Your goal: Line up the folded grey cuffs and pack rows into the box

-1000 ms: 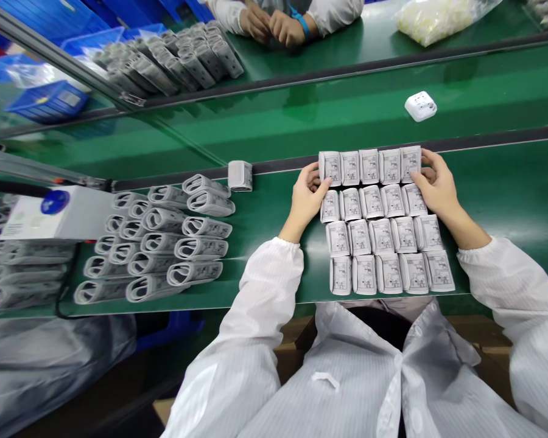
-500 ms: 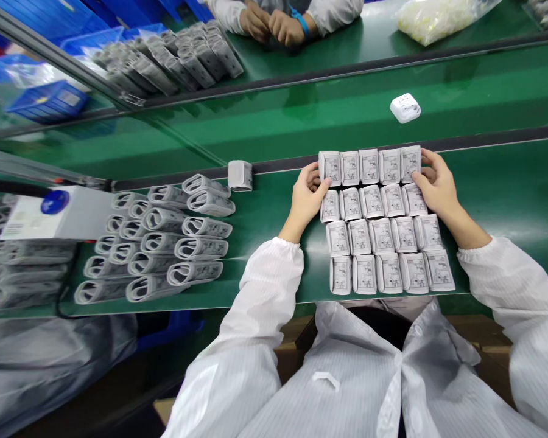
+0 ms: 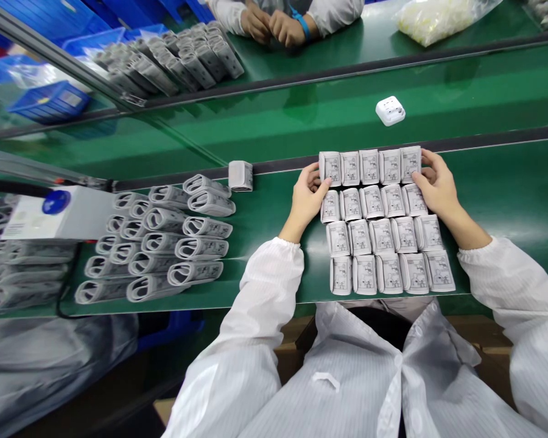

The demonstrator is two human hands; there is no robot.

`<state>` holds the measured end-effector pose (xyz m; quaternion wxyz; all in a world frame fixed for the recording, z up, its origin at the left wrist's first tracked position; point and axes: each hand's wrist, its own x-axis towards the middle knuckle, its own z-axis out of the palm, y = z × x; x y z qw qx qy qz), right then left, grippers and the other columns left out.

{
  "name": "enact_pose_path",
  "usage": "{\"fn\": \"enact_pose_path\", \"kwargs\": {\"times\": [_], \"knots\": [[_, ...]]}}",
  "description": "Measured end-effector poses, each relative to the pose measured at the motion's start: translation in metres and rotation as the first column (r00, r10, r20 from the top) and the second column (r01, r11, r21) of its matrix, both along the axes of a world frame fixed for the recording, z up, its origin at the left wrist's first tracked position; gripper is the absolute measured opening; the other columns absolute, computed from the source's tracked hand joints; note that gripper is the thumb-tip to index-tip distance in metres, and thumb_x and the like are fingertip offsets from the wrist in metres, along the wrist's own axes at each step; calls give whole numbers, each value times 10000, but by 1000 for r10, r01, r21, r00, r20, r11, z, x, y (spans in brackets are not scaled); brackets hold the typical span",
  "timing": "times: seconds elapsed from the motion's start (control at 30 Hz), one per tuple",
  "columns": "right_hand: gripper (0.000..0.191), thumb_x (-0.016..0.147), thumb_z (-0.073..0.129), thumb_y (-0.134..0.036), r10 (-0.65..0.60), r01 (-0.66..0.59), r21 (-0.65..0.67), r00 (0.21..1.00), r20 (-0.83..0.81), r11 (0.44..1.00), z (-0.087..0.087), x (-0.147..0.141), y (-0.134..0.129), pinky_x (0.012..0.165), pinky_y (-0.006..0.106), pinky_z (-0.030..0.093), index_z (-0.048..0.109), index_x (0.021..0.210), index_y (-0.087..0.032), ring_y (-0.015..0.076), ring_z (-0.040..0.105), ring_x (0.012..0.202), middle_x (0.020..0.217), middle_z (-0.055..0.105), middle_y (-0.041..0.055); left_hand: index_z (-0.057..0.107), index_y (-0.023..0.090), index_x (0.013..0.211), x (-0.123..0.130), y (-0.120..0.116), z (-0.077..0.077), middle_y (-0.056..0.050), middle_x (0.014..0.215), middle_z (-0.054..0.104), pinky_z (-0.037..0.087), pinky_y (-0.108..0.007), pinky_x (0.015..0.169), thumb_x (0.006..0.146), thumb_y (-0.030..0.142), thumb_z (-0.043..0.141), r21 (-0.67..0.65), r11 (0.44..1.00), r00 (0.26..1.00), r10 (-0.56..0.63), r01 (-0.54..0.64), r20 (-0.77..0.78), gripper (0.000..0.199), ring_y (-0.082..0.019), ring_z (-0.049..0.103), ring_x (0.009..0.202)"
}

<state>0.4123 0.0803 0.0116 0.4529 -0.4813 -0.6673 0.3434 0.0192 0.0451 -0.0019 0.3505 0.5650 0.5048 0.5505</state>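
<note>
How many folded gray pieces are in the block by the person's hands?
20 folded pieces: four rows of five. The farthest row lies between the left hand and right hand; three follow toward the near edge of the green table. Any underneath would be hidden.

No legible text; print on folded pieces (image 3: 371,202) and white box (image 3: 89,212) too unclear.

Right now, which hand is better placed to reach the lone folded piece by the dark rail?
The left hand, I'd judge: it touches the left end of the top row, nearer the lone folded piece; the right hand touches the far end.
</note>
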Motion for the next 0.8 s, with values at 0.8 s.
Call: {"fn": "enact_pose_path", "kwargs": {"times": [0.8], "knots": [[1062, 875, 752, -991, -26, 26, -12, 1000, -13, 1000, 5, -5, -2, 1110, 612, 711, 614, 1696, -331, 383, 829, 1246, 1624, 721, 166, 660, 269, 1515, -2, 0, 0, -143, 1392, 852, 679, -424, 1065, 960, 787, 854, -10, 1000, 999, -21, 21, -43, 783, -266, 859, 1181]]}}
